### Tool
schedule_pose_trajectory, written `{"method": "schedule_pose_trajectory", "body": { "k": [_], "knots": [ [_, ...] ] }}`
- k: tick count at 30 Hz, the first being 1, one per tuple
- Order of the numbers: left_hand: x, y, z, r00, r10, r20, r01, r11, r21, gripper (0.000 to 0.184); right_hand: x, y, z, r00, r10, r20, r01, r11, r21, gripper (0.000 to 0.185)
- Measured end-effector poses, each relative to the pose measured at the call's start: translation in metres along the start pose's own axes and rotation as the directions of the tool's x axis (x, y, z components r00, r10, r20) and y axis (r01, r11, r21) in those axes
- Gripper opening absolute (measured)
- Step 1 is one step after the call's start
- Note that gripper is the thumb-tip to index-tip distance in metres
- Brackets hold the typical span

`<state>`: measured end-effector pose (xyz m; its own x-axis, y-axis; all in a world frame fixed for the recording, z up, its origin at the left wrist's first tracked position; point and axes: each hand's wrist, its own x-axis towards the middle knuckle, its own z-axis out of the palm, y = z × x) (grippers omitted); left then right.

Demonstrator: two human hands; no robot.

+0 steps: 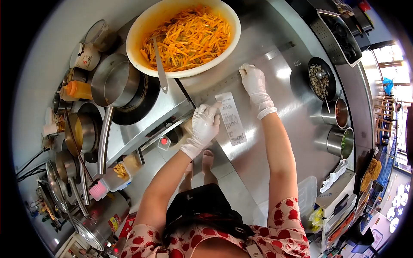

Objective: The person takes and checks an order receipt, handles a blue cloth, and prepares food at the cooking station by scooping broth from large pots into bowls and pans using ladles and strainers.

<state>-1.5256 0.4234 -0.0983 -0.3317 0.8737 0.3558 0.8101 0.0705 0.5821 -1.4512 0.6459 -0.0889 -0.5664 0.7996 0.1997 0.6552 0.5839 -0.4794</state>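
One receipt, apparent barcode, text too small

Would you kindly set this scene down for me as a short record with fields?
Left hand: white-gloved, fingertips at the edge of the receipt; contact unclear
Right hand: white-gloved, fingers curled, at the steel counter; any held item cannot be made out
Receipt: printed, lying between the hands
White bowl: holds orange shreds; a utensil handle crosses its rim
Saucepan: left of the bowl in the picture
Black pan: holds chopped pieces
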Motion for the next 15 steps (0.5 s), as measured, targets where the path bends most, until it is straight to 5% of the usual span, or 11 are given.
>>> {"method": "schedule_pose_trajectory", "body": {
  "k": [15],
  "knots": [
    [0.002, 0.008, -0.017, 0.993, 0.114, -0.006, -0.114, 0.991, 0.069, 0.043, -0.030, -0.002, -0.015, 0.999, 0.033, -0.022, -0.032, 0.999, 0.043, 0.020]
  ]
}}
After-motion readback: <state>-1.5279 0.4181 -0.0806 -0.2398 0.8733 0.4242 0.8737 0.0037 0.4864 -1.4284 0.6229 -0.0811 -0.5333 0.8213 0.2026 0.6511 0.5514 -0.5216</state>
